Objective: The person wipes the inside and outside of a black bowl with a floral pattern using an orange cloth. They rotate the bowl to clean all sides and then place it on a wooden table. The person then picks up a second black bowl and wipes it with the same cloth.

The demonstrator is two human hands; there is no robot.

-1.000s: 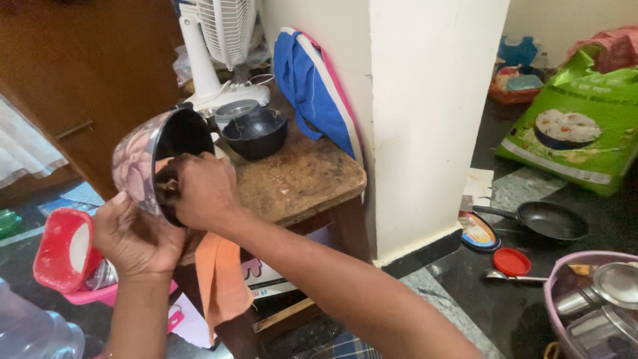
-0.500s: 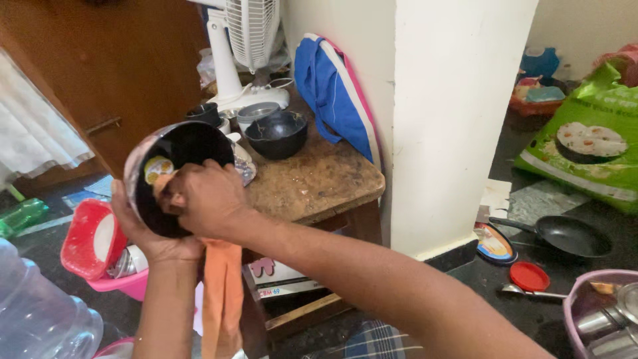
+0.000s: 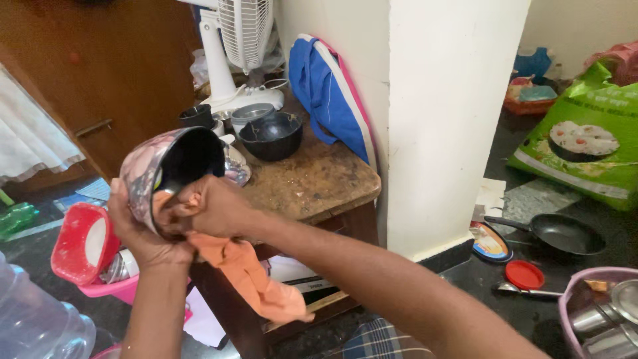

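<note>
- Left hand (image 3: pixel 143 233) cups the floral bowl (image 3: pixel 163 173) from below, fingers wrapped around its outer wall, holding it tilted on its side in the air, just left of the small wooden table (image 3: pixel 312 183).
- Right hand (image 3: pixel 209 206) has its fingers bunched tight on an orange cloth (image 3: pixel 256 279), pressed at the bowl's rim; the rest of the cloth hangs down.
- Looks like mid-wipe to me: the dark inside seems clean already, but I can't tell if it's dry.
- Black bowl (image 3: pixel 271 135), a steel bowl (image 3: pixel 251 113) and a dark cup (image 3: pixel 197 116) sit on the table by the white fan (image 3: pixel 239 46), untouched, so probably more left.
</note>
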